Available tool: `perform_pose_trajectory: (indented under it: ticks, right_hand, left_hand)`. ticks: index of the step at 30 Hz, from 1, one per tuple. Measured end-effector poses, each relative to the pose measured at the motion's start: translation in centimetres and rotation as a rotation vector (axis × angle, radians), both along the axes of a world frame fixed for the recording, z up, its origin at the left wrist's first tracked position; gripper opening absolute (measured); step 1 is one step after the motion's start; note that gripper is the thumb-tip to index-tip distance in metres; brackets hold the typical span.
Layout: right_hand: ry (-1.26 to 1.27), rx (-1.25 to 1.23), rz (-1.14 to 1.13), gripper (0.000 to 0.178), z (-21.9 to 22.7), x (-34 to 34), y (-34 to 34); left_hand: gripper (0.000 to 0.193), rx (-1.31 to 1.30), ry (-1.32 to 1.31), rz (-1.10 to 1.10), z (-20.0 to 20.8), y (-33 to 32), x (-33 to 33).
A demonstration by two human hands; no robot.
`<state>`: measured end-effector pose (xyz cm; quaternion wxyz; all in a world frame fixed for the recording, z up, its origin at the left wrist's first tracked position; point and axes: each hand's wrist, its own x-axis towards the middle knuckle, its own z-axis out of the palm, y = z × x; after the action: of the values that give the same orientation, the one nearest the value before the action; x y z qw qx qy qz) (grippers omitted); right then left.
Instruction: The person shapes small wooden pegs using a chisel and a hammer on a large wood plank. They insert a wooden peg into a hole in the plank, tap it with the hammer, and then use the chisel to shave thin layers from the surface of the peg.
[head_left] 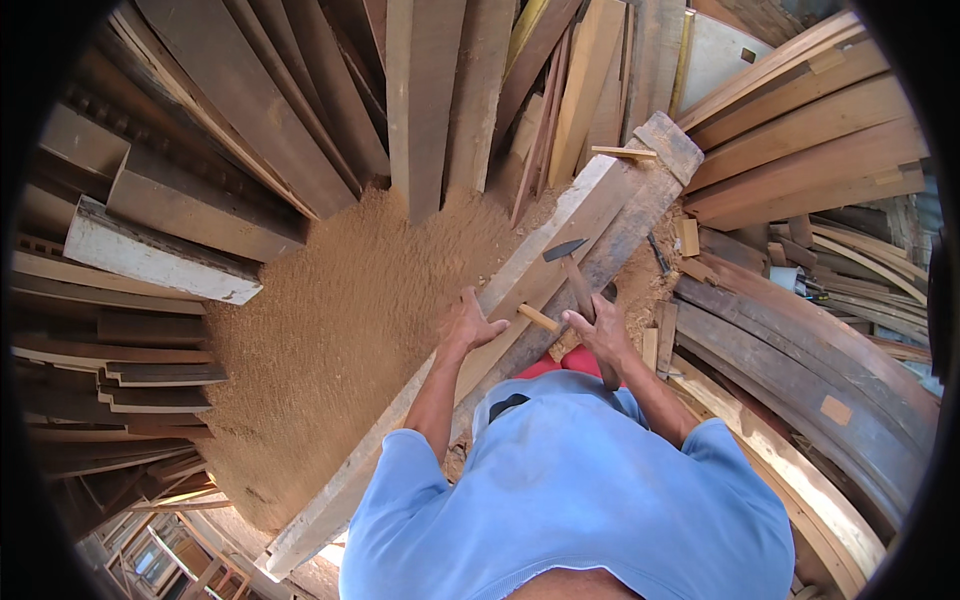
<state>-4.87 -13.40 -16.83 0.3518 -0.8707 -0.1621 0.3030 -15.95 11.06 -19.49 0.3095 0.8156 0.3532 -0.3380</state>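
Observation:
A long pale timber beam (555, 235) lies diagonally in front of me, beside a rougher, weathered plank (640, 215). My left hand (468, 322) rests on the beam's far edge, thumb spread away from the fingers and nothing held. A short wooden peg (538, 318) sticks up from the beam between my hands; how deep it sits cannot be seen. My right hand (600, 335) is closed round the wooden handle of a hammer (578, 280). Its dark metal head is raised past the peg, apart from it. A small flat wood strip (624, 153) lies across the beam's far end.
Sawdust (330, 330) covers the ground beyond the beam. Tall boards (425, 95) stand round the far and left sides. A chisel-like tool (660, 255) lies right of the plank among wood scraps. Thick dark planks (770, 350) are stacked at the right.

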Motion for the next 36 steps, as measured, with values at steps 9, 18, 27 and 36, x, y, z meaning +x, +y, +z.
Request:
perform_pose_trajectory:
  ticks: [9, 18, 27, 36]
  right_hand:
    - [0.150, -0.007, 0.046, 0.039, 0.2, -2.2, -1.4]
    - [0.169, 0.023, 0.044, 0.035, -0.5, -2.0, -2.3]
    - [0.214, 0.033, 0.018, 0.034, -1.1, -2.0, -3.5]
    - [0.256, 0.070, -0.013, 0.034, -1.3, -2.2, -3.5]
  left_hand:
    - [0.106, -0.081, -0.155, -0.116, -2.6, 0.1, -0.8]
    - [0.103, -0.287, -0.242, 0.029, -6.3, -0.4, -2.3]
    - [0.092, -0.384, -0.374, 0.045, -4.5, -1.1, -2.2]
    - [0.093, -0.352, -0.342, 0.050, -5.0, -1.1, -1.7]
